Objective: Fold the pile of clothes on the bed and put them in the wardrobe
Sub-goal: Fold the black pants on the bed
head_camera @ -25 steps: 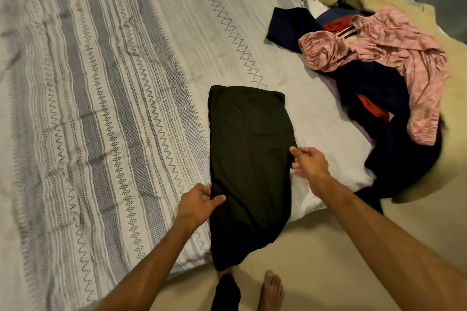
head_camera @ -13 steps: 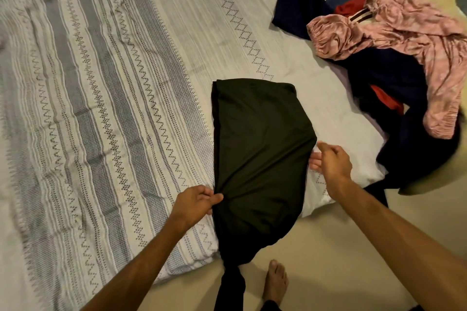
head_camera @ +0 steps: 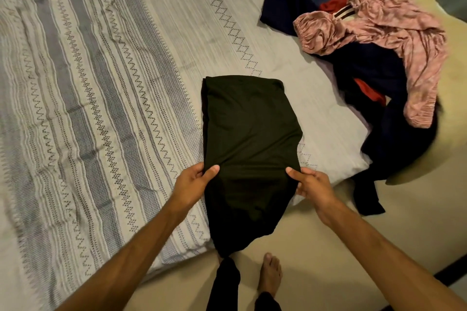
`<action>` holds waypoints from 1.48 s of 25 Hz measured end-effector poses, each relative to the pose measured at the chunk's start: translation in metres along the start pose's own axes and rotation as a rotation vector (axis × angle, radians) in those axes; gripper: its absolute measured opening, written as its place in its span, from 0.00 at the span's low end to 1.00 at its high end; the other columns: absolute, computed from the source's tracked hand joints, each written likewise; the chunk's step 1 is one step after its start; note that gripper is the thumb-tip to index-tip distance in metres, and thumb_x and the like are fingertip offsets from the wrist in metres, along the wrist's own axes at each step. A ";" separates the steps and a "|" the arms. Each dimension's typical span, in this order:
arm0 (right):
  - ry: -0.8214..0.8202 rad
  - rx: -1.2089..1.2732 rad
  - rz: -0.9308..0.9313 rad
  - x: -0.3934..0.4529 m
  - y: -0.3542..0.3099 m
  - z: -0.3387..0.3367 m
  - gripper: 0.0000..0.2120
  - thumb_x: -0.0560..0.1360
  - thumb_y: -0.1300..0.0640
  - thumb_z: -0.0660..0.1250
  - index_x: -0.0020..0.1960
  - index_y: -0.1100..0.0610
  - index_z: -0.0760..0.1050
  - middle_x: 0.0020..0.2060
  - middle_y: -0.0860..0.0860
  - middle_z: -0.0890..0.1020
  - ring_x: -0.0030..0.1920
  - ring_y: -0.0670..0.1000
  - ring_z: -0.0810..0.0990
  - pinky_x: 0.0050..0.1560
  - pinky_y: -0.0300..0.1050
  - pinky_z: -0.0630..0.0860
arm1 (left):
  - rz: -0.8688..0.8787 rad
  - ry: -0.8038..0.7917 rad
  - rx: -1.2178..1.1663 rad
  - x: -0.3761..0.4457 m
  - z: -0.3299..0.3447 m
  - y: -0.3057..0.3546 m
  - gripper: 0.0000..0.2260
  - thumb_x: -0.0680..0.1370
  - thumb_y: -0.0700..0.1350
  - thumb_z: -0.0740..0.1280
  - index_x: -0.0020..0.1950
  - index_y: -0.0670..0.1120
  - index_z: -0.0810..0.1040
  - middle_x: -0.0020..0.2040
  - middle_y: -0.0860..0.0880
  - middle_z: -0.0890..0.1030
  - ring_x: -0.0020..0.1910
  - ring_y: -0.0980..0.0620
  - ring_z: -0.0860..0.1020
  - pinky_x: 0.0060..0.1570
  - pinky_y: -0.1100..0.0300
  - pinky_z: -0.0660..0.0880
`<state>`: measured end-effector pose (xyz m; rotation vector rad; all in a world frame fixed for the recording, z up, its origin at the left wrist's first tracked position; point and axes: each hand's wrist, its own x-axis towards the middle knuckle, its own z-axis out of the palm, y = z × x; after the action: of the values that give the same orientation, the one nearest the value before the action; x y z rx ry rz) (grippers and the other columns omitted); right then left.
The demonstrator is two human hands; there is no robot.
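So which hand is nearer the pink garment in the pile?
Right. The right hand grips the dark garment's right edge, below the pink garment; the left hand grips its left edge, farther away.

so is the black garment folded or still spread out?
Partly folded: the black garment forms a narrow strip, its near end overhanging the bed, both hands pinching its sides.

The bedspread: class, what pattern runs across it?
Grey and cream stripes with zigzag and diamond bands on the bedspread, seen in the head view.

Floor [head_camera: 336, 240]: you see a plain beige surface running along the bed's near edge.
Bare foot [head_camera: 270, 274]: yours, flat on the floor just below the bed's edge.
Dark strip [head_camera: 452, 269]: a band crossing the floor at lower right.
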<state>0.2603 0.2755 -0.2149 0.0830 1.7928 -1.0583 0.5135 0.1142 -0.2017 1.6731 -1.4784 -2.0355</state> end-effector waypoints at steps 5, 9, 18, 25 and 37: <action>-0.065 -0.152 -0.306 -0.050 -0.082 -0.023 0.15 0.73 0.49 0.79 0.51 0.59 0.85 0.53 0.48 0.87 0.55 0.48 0.84 0.67 0.55 0.78 | 0.229 0.034 -0.057 -0.054 -0.031 0.064 0.11 0.82 0.51 0.70 0.61 0.50 0.85 0.61 0.54 0.85 0.63 0.56 0.82 0.70 0.51 0.75; -0.063 -0.274 -0.724 -0.105 -0.165 -0.029 0.12 0.72 0.51 0.79 0.44 0.60 0.83 0.65 0.42 0.79 0.67 0.42 0.77 0.66 0.48 0.73 | 0.544 0.231 0.262 -0.085 -0.057 0.130 0.09 0.79 0.60 0.71 0.58 0.62 0.84 0.78 0.67 0.65 0.79 0.56 0.62 0.75 0.47 0.61; -0.188 -0.153 -1.152 -0.250 -0.248 -0.030 0.07 0.81 0.57 0.71 0.47 0.59 0.82 0.40 0.67 0.81 0.37 0.70 0.79 0.41 0.69 0.78 | 0.844 0.392 0.231 -0.208 -0.063 0.209 0.16 0.85 0.56 0.63 0.52 0.44 0.81 0.43 0.44 0.80 0.43 0.47 0.79 0.42 0.49 0.77; -0.276 -0.101 -0.758 -0.159 -0.217 0.026 0.19 0.82 0.49 0.69 0.52 0.67 0.78 0.45 0.60 0.80 0.46 0.56 0.78 0.47 0.52 0.74 | 0.480 0.260 -0.022 -0.137 -0.083 0.184 0.22 0.82 0.63 0.63 0.59 0.47 0.85 0.54 0.45 0.86 0.51 0.49 0.84 0.51 0.51 0.82; -0.063 -0.233 -0.113 0.146 -0.162 0.136 0.05 0.77 0.54 0.77 0.47 0.56 0.84 0.44 0.50 0.87 0.42 0.46 0.84 0.40 0.37 0.77 | 0.070 0.170 -0.102 0.173 -0.125 0.052 0.07 0.81 0.49 0.73 0.54 0.45 0.84 0.45 0.52 0.87 0.46 0.57 0.84 0.44 0.57 0.82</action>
<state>0.2063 0.0257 -0.2433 -0.1937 1.8680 -0.9132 0.5233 -0.0938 -0.2716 1.6833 -1.3358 -1.8486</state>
